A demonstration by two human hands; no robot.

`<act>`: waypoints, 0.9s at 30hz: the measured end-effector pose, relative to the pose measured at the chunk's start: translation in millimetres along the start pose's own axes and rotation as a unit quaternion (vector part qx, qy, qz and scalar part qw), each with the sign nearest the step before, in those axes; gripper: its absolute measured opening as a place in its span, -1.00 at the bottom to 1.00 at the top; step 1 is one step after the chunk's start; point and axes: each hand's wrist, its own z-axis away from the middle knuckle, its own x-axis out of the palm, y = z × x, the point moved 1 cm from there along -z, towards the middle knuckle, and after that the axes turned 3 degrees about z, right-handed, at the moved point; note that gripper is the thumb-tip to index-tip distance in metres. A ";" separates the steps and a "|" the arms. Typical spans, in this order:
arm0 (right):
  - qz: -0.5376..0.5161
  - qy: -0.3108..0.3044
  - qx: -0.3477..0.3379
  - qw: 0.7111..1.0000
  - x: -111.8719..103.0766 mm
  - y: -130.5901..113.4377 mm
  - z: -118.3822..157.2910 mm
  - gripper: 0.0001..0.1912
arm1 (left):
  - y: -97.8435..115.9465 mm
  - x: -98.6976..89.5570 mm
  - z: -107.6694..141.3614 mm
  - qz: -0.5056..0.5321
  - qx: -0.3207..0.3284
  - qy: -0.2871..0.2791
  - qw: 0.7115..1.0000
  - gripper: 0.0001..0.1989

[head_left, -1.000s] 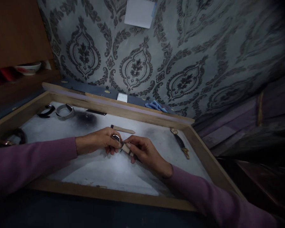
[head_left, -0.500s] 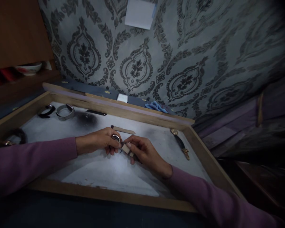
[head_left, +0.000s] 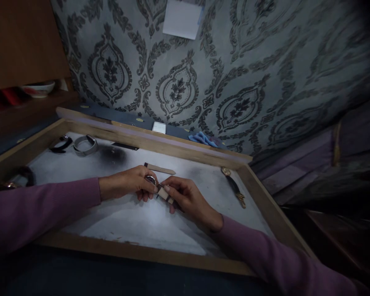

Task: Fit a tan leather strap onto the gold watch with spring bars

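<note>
My left hand (head_left: 138, 183) is closed on a round, silver-rimmed watch case (head_left: 150, 179), pinched between thumb and fingers. Against its right side, my right hand (head_left: 188, 197) pinches a watch strap (head_left: 165, 195), beige on the underside with dark loops. The fingertips of both hands nearly meet where strap and case come together; whether the two are joined I cannot make out. Just behind the hands, a loose strap piece (head_left: 160, 169) lies flat, tan with a dark end.
A shallow wooden tray (head_left: 148, 251) with a pale floor surrounds the work. At its left lie a grey-banded watch (head_left: 85, 145), a black-strapped watch (head_left: 61, 144) and a dark watch (head_left: 17, 178). A gold-and-black watch (head_left: 233, 185) lies right. Behind the rim is a blue cloth (head_left: 202, 139).
Almost nothing differs. Both hands keep the same grip on the watch case and strap, and the view has shifted only very slightly.
</note>
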 end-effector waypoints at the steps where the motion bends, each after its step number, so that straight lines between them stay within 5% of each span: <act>1: 0.001 -0.002 0.001 1.000 -0.2 0.3 0.0 -0.67 | 0.5 0.1 0.3 -0.001 -0.001 0.000 1.000 -0.85; 27: 0.027 -0.001 -0.020 0.999 0.7 -0.6 0.8 -0.65 | 1.5 0.9 3.7 0.012 -0.006 -0.015 1.000 -0.83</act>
